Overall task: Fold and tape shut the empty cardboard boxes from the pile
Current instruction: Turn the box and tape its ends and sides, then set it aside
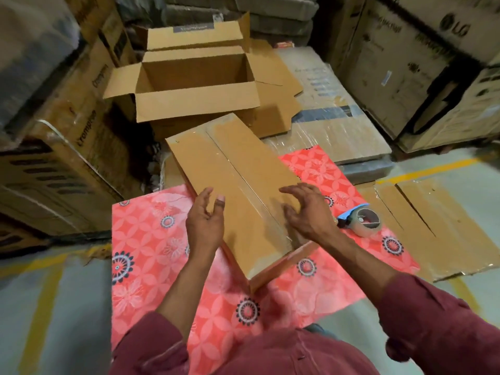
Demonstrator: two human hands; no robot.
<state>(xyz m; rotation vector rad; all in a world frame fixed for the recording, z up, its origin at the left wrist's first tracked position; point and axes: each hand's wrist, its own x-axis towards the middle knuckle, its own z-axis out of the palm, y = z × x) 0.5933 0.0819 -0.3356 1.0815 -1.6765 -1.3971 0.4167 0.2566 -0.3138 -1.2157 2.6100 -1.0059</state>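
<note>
A closed cardboard box (238,169) lies on a red patterned mat (151,239), clear tape running along its top seam. My left hand (205,223) hovers at the box's near left edge, fingers loosely spread and holding nothing. My right hand (305,209) is over the box's right side near the taped seam, fingers spread; whether it touches the top I cannot tell. A tape dispenser (362,219) with a blue blade guard lies on the mat just right of my right hand. Behind stands an open empty box (194,77) with its flaps up.
Flattened cardboard (422,223) lies on the floor at the right. Large printed cartons (70,147) stack on the left and more (422,66) on the right. A shrink-wrapped flat package (338,125) sits behind the mat. Yellow floor lines (40,315) cross the grey floor.
</note>
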